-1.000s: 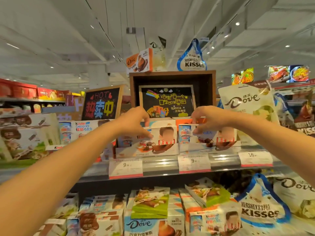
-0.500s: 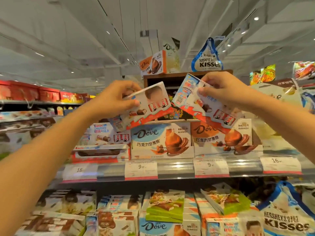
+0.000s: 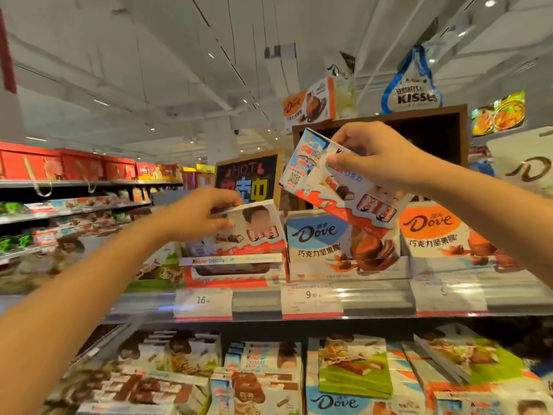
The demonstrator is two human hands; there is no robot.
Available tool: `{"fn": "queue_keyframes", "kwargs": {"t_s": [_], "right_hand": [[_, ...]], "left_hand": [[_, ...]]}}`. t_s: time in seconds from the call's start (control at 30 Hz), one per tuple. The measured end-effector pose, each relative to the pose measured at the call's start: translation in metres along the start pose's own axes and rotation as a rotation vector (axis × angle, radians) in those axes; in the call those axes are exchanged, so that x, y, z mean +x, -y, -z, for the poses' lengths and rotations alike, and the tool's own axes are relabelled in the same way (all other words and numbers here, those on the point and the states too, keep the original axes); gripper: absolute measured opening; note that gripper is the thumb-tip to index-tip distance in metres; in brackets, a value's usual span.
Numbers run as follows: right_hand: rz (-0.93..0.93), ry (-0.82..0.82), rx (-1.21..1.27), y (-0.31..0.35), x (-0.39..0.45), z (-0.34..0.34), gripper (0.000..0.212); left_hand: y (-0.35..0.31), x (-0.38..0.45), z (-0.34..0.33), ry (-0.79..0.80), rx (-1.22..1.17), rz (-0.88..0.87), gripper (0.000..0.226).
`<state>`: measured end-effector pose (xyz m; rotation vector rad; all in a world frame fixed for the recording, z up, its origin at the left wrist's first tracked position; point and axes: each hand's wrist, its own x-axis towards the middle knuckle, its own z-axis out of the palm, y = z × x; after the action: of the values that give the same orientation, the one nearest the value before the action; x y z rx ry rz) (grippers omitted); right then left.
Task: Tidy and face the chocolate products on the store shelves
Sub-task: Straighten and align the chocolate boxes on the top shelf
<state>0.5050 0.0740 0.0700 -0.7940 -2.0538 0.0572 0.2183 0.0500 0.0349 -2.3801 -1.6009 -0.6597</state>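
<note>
Fingers: my left hand (image 3: pixel 197 215) pinches one Kinder box (image 3: pixel 254 229) low over the Kinder tray (image 3: pixel 233 272), right hand (image 3: pixel 377 157) grips another box (image 3: pixel 332 187) tilted above the Dove boxes (image 3: pixel 323 244) | handling: light, stiff, crushable card, I judge | hold: short edges.

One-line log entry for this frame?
left hand: setting chocolate box on display tray | right hand: second box held tilted above Dove boxes
</note>
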Motion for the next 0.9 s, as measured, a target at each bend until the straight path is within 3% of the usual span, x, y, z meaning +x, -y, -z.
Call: {"fn": "queue_keyframes", "kwargs": {"t_s": [0.23, 0.53, 0.8, 0.83, 0.9], "right_hand": [[-0.002, 0.008, -0.075, 0.018, 0.014, -0.024, 0.019], [-0.011, -0.057, -0.129, 0.032, 0.029, -0.051, 0.022], [0.116, -0.42, 0.072, 0.05, 0.044, -0.081, 0.009], [0.119, -0.438, 0.114, 0.052, 0.046, -0.084, 0.009], [0.106, -0.418, 0.161, 0.056, 0.052, -0.093, 0.01]], "left_hand": [[0.015, 0.007, -0.001, 0.111, -0.01, -0.089, 0.02], [0.026, 0.008, -0.014, 0.007, -0.016, -0.169, 0.025], [0.029, 0.003, -0.003, 0.215, -0.049, -0.289, 0.024], [0.028, -0.002, -0.003, 0.208, -0.017, -0.311, 0.03], [0.027, -0.013, -0.007, 0.16, 0.176, -0.317, 0.063]]}}
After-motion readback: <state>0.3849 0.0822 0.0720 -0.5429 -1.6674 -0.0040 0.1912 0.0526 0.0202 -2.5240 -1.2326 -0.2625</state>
